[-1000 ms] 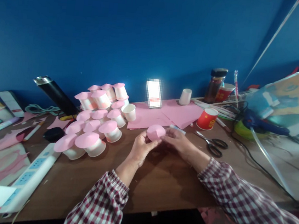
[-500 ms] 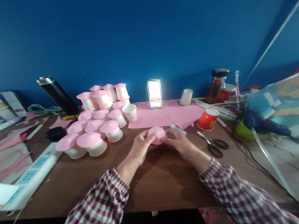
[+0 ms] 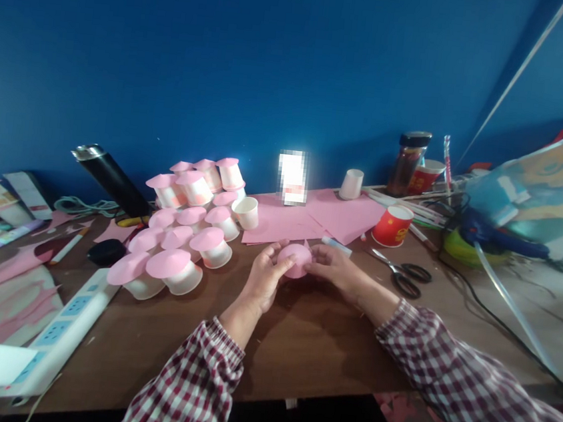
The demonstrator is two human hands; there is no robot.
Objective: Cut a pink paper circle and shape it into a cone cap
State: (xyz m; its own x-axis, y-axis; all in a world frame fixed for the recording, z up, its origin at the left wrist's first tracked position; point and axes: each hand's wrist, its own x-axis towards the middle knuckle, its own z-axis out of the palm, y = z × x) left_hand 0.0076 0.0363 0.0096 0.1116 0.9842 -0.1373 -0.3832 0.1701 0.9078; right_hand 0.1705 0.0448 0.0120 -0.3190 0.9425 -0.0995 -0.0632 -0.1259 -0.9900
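Pink paper cone [image 3: 295, 260] is pinched between the left hand [image 3: 263, 280] and right hand [image 3: 334, 268] above the wooden table [image 3: 297, 347].

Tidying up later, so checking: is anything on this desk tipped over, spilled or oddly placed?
Yes. A black flask lies tilted on its side by the wall, and a white cup lies tipped among the pink-topped cups. Pink scraps litter the left end. Both hands hold a pink paper cone.

Matt pink paper disc [image 3: 295, 260], smooth brown wood table [image 3: 308, 341], white paper cups [image 3: 185, 276], glossy metal scissors [image 3: 399, 269], checked cloth sleeves [image 3: 469, 385].
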